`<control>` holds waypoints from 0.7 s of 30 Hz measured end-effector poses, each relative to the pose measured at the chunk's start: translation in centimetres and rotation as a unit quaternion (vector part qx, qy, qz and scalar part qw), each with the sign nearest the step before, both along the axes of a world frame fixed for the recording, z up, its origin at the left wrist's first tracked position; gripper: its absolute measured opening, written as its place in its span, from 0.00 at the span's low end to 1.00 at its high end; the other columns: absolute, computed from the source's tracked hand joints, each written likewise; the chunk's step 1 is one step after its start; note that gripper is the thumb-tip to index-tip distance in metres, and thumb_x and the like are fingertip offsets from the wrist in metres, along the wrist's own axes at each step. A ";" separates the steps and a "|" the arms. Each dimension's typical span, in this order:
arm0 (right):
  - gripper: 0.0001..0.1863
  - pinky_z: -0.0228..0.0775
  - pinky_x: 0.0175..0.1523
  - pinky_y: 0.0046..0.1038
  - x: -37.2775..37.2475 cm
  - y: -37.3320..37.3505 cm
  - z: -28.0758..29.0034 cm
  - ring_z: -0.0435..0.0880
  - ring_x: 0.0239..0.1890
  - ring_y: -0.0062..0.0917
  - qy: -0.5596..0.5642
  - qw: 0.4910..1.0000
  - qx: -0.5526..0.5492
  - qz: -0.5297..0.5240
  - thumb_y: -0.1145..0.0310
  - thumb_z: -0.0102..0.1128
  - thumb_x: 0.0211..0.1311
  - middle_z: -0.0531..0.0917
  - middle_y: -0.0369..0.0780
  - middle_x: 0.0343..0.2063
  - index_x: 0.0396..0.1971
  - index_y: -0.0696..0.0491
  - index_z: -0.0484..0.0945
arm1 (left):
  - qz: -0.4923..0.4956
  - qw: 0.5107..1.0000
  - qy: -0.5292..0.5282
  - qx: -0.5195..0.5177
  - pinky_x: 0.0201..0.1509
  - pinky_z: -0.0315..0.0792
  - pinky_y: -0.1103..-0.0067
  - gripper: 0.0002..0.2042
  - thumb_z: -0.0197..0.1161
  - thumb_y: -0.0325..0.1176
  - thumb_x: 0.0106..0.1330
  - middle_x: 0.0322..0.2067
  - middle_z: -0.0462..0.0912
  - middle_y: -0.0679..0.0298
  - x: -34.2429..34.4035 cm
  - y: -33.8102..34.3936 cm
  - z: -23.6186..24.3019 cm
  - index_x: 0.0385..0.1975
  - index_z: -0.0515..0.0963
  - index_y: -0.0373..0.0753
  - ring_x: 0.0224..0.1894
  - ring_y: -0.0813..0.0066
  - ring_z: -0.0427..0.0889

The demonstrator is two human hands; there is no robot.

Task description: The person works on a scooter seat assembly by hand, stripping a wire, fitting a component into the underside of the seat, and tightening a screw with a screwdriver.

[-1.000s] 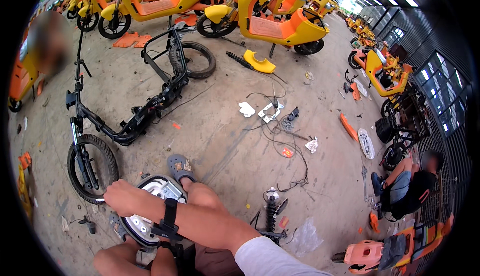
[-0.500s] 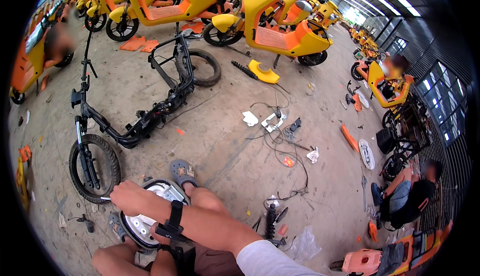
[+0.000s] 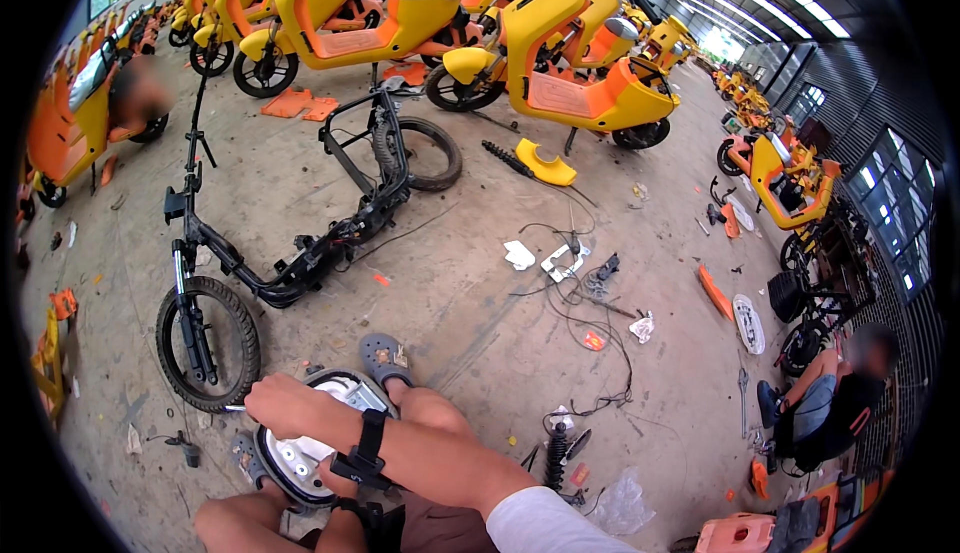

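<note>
My right hand (image 3: 277, 405) is closed in a fist over the far left rim of a round white part with a black edge (image 3: 290, 461). A thin, shiny metal rod (image 3: 235, 409) sticks out of the fist on the left; its kind does not show. Below the right forearm, my left hand (image 3: 333, 475) is at the near side of the round part, its fingers mostly hidden by the wrist strap and arm. The round part lies between my two grey clogs (image 3: 383, 358).
A stripped black scooter frame (image 3: 300, 265) with two wheels lies ahead. Cables (image 3: 625, 353), a black shock absorber (image 3: 556, 458) and a wrench (image 3: 743, 403) litter the floor. Yellow scooters (image 3: 570, 83) line the back. Another person (image 3: 830, 403) crouches at the right.
The whole view has shifted, so the scene sits slightly farther right and lower. My right fist stays over the rim of the round part, with the rod still sticking out.
</note>
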State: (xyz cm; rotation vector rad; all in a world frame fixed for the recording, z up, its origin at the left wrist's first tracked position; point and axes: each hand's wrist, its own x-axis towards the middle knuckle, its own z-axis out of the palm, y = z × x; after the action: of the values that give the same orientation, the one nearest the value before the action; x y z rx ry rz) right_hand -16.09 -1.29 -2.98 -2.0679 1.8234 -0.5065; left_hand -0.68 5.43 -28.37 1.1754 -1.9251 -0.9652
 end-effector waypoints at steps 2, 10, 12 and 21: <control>0.05 0.76 0.35 0.38 0.1 0.0 0.4 0.84 0.30 0.42 0.003 1.000 0.014 0.004 0.78 0.65 0.37 0.83 0.47 0.22 0.20 0.57 0.83 | 0.007 1.000 -0.012 0.001 0.29 0.69 0.63 0.15 0.68 0.38 0.50 0.18 0.78 0.46 0.4 -0.1 -0.6 0.21 0.79 0.28 0.21 0.48 0.78; 0.05 0.76 0.36 0.39 0.0 -0.1 0.4 0.85 0.31 0.42 0.006 1.000 0.024 0.004 0.77 0.65 0.38 0.84 0.47 0.23 0.21 0.57 0.84 | 0.009 0.997 -0.056 0.055 0.37 0.69 0.58 0.15 0.64 0.36 0.54 0.25 0.80 0.43 1.9 -0.5 -4.6 0.29 0.80 0.27 0.31 0.41 0.79; 0.05 0.76 0.36 0.39 -0.1 0.1 0.5 0.85 0.31 0.42 0.000 1.000 0.022 0.001 0.78 0.64 0.38 0.84 0.47 0.23 0.21 0.57 0.84 | 0.013 0.993 -0.090 0.069 0.40 0.70 0.59 0.16 0.64 0.37 0.54 0.29 0.81 0.42 1.8 -0.3 -3.8 0.33 0.80 0.27 0.35 0.40 0.79; 0.06 0.77 0.37 0.39 0.3 -0.4 0.5 0.85 0.33 0.43 0.011 0.999 0.038 0.021 0.78 0.63 0.40 0.84 0.48 0.25 0.22 0.56 0.84 | 0.029 0.995 -0.057 0.077 0.44 0.72 0.62 0.19 0.66 0.37 0.53 0.33 0.83 0.42 3.1 -1.2 -10.5 0.39 0.80 0.27 0.38 0.43 0.81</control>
State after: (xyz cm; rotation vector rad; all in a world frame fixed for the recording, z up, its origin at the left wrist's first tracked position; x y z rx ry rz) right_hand -15.83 -1.67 -2.46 -2.0645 1.7792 -0.3993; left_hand 2.43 4.20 -38.83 1.3935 -1.9220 -1.0502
